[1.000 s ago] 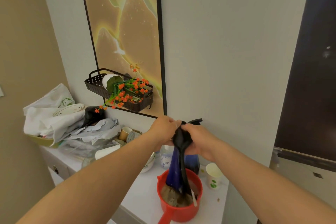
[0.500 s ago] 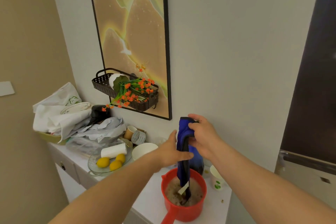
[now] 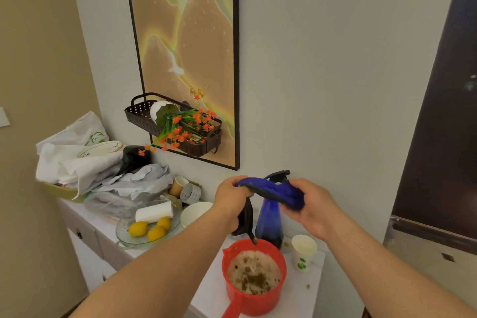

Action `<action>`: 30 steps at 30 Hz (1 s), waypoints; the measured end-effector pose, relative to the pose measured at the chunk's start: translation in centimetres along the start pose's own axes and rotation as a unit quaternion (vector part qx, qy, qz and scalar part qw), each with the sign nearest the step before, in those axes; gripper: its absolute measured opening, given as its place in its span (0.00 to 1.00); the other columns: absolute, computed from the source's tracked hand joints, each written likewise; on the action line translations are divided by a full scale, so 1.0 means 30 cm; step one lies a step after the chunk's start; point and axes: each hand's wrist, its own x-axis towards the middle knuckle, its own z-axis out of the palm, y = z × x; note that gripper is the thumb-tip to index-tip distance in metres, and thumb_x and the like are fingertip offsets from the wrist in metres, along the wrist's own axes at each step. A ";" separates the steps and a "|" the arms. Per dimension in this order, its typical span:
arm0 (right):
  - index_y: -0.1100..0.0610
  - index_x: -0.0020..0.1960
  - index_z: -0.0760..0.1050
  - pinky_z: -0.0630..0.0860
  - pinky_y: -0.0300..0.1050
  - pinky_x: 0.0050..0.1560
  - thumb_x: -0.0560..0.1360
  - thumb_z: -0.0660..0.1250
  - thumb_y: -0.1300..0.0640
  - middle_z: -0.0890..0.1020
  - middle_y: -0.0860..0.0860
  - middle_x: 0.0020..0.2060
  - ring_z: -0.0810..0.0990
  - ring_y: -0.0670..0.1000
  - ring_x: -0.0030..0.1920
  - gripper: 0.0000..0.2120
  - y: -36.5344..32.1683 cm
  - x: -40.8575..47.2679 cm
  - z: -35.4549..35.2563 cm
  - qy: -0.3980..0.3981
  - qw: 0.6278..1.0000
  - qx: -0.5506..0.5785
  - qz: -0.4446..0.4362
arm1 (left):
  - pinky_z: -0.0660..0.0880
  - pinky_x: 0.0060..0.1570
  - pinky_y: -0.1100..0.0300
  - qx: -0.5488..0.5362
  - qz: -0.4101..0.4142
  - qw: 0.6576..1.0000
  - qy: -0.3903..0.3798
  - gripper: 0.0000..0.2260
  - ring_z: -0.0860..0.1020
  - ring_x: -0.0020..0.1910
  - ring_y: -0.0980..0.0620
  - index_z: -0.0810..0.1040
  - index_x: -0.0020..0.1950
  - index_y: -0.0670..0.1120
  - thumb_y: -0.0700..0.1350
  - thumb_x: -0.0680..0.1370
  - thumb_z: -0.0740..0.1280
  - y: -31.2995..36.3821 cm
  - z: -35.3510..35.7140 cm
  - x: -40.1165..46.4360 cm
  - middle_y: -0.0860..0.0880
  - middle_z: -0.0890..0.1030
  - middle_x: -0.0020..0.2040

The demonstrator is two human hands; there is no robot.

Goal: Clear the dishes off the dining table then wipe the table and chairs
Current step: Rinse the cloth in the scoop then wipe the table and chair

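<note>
I grip the blue cloth point(image 3: 273, 192) with my left hand point(image 3: 232, 201) and right hand point(image 3: 313, 205), fingers clenched, over the red pot point(image 3: 254, 276) to catch drips.

**Sideboard under the mountain painting**

A tall framed mountain painting point(image 3: 185, 59) leans on the pale wall point(image 3: 322, 59), a ceiling light glinting in its glass. Below it: white cabinet point(image 3: 87, 237). Left, beige wall point(image 3: 38, 46); far right, dark glossy fridge point(image 3: 444, 137).

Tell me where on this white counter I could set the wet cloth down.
Bare counter lies right of the red pot, in front of the paper cup. The left end is crowded: fruit plate, white bowl, piled bags.
</note>
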 end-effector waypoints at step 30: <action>0.56 0.56 0.81 0.74 0.46 0.34 0.72 0.73 0.66 0.84 0.58 0.42 0.81 0.56 0.41 0.13 0.286 0.013 0.024 -0.138 0.973 -0.162 0.094 | 0.77 0.65 0.45 0.281 -0.012 0.920 -0.272 0.28 0.79 0.63 0.46 0.72 0.72 0.56 0.39 0.73 0.71 0.010 -0.121 0.043 0.49 0.77 0.65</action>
